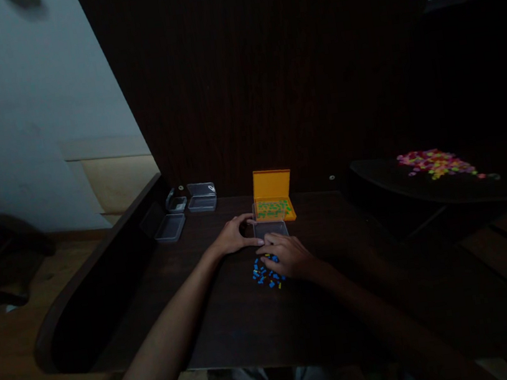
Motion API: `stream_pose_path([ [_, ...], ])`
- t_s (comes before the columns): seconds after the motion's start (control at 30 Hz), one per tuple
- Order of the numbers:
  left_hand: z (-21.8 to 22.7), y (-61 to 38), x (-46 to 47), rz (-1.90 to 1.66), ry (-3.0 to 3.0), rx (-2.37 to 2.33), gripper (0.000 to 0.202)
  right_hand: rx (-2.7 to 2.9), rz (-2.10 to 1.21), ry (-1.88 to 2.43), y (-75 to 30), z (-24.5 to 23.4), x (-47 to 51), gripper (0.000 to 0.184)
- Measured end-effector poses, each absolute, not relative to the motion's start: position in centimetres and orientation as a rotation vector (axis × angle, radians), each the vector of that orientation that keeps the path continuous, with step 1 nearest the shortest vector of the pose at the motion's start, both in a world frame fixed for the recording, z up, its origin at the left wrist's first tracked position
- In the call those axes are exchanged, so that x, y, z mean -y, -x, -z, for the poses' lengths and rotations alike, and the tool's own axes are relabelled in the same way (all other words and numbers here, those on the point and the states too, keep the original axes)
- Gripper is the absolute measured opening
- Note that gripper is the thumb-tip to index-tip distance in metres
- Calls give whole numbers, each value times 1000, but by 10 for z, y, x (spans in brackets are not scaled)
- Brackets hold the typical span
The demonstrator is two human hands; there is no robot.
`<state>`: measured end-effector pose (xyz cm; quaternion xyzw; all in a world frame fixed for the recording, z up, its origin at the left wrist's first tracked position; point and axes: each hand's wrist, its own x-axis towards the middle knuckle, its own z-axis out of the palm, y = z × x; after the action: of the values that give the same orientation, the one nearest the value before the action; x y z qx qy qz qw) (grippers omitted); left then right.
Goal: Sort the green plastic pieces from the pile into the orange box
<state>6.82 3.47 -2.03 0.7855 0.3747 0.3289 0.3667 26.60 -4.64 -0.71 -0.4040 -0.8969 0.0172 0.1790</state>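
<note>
A small clear plastic box (pixel 270 228) lies on the dark wooden table (pixel 234 318), just in front of an open orange box (pixel 273 196) that holds small green and yellow pieces. My left hand (pixel 234 235) rests at the clear box's left edge with its fingers curled against it. My right hand (pixel 288 256) lies palm down over a heap of small blue and yellow pieces (pixel 265 273), fingers bent onto them. The dim light hides whether those fingers pinch a piece.
Three more clear boxes (pixel 202 197) sit at the table's far left corner. A pile of pink and yellow pieces (pixel 436 164) lies on a dark round surface at the right. A dark wooden panel (pixel 266 75) rises behind the table.
</note>
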Motion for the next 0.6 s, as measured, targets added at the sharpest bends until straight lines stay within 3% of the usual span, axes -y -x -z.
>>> stream_pose_path([
  [0.6, 19, -68, -34, -837, -2010, -917, 85, 2574, -175, 1267, -262, -4, 60, 20],
])
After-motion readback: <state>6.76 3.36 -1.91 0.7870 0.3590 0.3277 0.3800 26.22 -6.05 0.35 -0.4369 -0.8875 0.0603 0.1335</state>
